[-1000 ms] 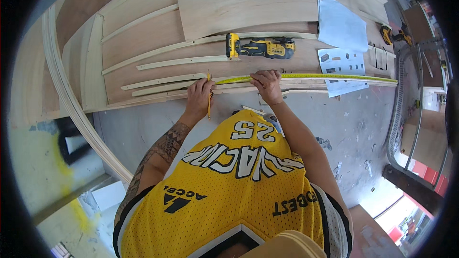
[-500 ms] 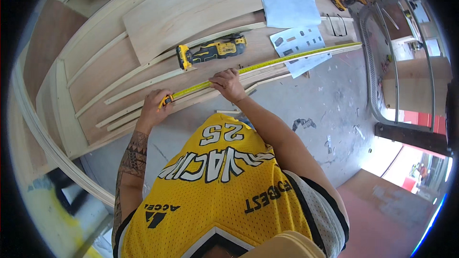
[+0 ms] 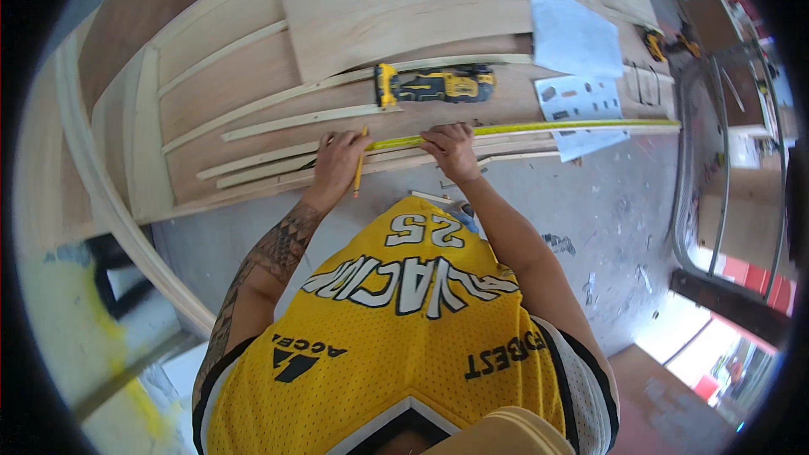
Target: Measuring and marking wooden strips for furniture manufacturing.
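Note:
My left hand [image 3: 337,160] is closed at the near end of a yellow tape measure blade [image 3: 548,126]. A yellow pencil [image 3: 359,170] sticks out of its fingers, eraser end toward me. The tape's case is hidden by that hand. My right hand [image 3: 452,152] pinches the blade a short way to the right. The blade stretches right along thin wooden strips [image 3: 270,170] at the bench's near edge, crossing a printed sheet [image 3: 581,101]. Just beyond my hands, a yellow-and-black cordless power tool [image 3: 434,86] lies on its side.
A large plywood panel [image 3: 404,13] lies on the far part of the bench, beside pale blue-white papers [image 3: 575,34]. Eyeglasses [image 3: 645,84] and another yellow-and-black power tool [image 3: 654,44] are at the right end. A metal-framed cart [image 3: 716,168] stands right, above the grey floor [image 3: 624,227].
The whole view has shifted, carrying the bench rightward in the picture. My left hand has moved right along the strips, nearer my right hand, and the pencil now shows plainly in its fingers.

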{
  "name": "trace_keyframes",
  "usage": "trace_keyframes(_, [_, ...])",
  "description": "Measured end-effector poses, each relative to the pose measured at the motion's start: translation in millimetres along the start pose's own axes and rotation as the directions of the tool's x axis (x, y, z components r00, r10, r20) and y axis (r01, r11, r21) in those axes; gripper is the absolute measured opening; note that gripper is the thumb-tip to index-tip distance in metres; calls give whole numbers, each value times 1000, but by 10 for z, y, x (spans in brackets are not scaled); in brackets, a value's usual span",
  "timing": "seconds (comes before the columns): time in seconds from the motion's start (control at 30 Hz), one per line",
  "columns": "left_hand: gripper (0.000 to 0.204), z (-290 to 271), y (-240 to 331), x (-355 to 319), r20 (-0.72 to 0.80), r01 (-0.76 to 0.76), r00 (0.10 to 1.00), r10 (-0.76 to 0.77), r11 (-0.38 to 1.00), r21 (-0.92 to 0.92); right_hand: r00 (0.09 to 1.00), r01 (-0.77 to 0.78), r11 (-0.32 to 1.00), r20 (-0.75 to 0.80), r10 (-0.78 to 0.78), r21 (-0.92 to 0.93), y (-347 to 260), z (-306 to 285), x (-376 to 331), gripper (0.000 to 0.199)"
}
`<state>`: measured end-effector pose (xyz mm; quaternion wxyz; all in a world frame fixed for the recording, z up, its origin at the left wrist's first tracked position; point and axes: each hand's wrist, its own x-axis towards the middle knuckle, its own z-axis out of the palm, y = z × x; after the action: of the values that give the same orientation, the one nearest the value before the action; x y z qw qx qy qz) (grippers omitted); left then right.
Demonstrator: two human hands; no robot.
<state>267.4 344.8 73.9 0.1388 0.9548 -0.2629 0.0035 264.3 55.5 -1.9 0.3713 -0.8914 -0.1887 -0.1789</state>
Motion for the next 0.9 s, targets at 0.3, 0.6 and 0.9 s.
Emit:
trace_keyframes(0.3, [22,-190,78,86,-189,-77,981,28,964,-253,999,18,998,42,-16,-61,-35,-20,16,24])
trace_keyframes(0.6, [18,-252,103,264,3,120,985,-173,669,-734,999,24,998,46,-21,-58,-32,-15,24,23])
trace_keyframes(0.9, [20,-81,-57,304,170,200,979,-113,710,-675,999,4,999,33,-3,-47,-39,-15,26,22])
